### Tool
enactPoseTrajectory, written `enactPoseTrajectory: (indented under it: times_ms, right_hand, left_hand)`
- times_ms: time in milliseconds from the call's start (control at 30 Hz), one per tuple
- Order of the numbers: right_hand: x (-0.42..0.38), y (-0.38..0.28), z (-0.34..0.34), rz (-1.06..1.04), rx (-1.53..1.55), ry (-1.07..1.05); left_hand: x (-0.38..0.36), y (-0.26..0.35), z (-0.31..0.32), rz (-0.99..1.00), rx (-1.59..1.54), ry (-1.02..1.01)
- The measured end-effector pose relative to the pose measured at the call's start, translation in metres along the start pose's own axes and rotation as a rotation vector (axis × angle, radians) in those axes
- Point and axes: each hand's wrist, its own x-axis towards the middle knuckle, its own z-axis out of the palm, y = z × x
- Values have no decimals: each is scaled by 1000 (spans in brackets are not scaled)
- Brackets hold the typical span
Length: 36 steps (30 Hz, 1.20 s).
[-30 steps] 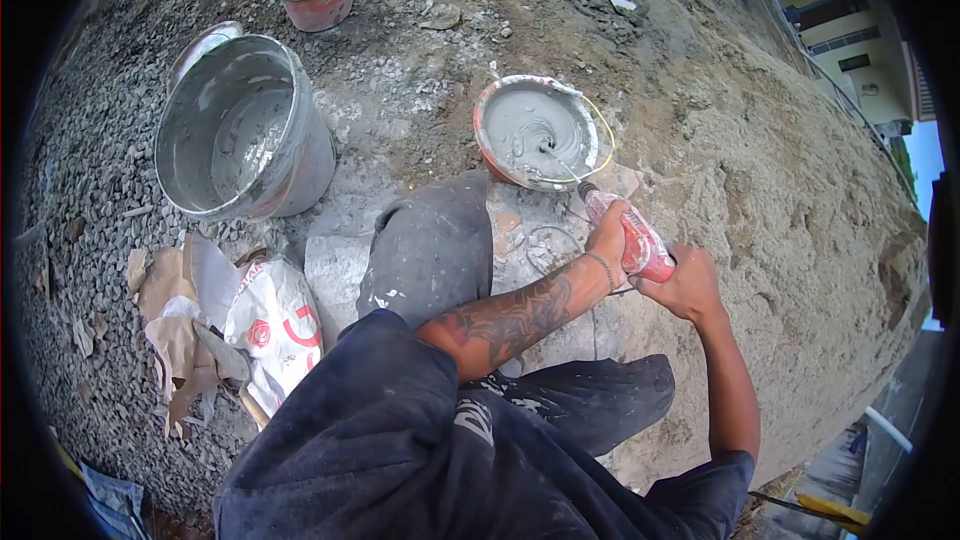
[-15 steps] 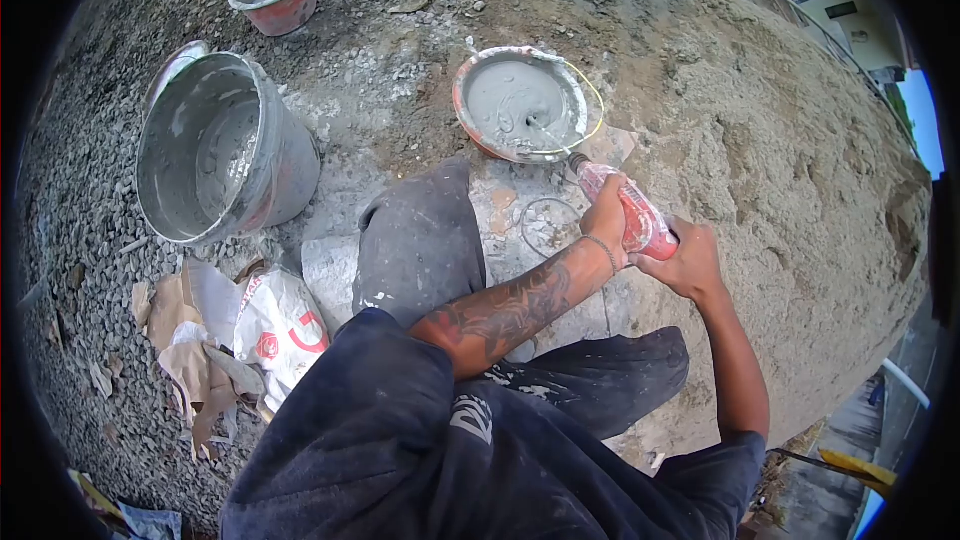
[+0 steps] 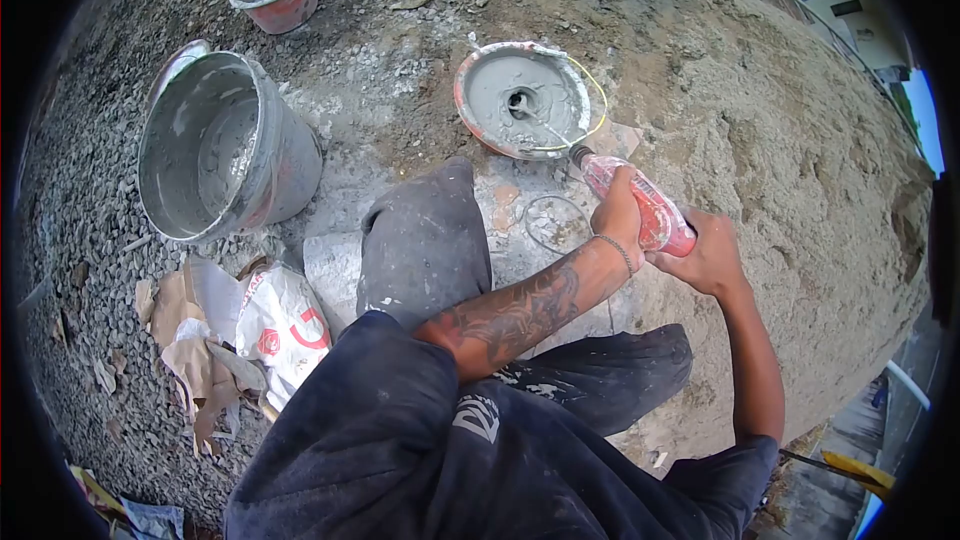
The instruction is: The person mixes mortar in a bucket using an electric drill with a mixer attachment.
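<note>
A red, cement-smeared power drill (image 3: 661, 216) is held in both of my hands. My left hand (image 3: 619, 208) is closed around its body behind the chuck. My right hand (image 3: 714, 253) is closed on the rear end. From the chuck a thin mixing rod (image 3: 553, 130) slants into wet grey mortar (image 3: 492, 90), where its tip sits in a dark swirling hollow. The mortar nearly fills a red bucket (image 3: 466, 118) with a crusted rim and a yellow handle.
A large grey-coated bucket (image 3: 300, 165) stands tilted at left. Farther back is a smaller red bucket (image 3: 285, 16). A white printed sack (image 3: 285, 325) and torn brown paper (image 3: 190, 370) lie on gravel. Sand (image 3: 800, 190) slopes along the right; a cable loop (image 3: 540, 230) lies near my knees.
The drill and both hands have shifted slightly right and down. The hollow in the mortar has become wider and deeper, exposing more of the rod's end.
</note>
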Motion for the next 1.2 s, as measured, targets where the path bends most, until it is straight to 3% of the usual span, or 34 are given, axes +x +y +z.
enactPoseTrajectory:
  times_ms: [767,933,1067,1200]
  right_hand:
    - [12,-3,14,-21,42,-17]
    - [11,-5,11,4,52,-23]
    - [10,-4,10,-50,40,1]
    - [7,-12,0,19,102,-43]
  left_hand:
    - [-5,14,-9,29,-4,7]
    - [-15,10,-6,76,-7,87]
    - [-9,11,-8,60,-51,29]
    - [-16,5,-6,42,-11,121]
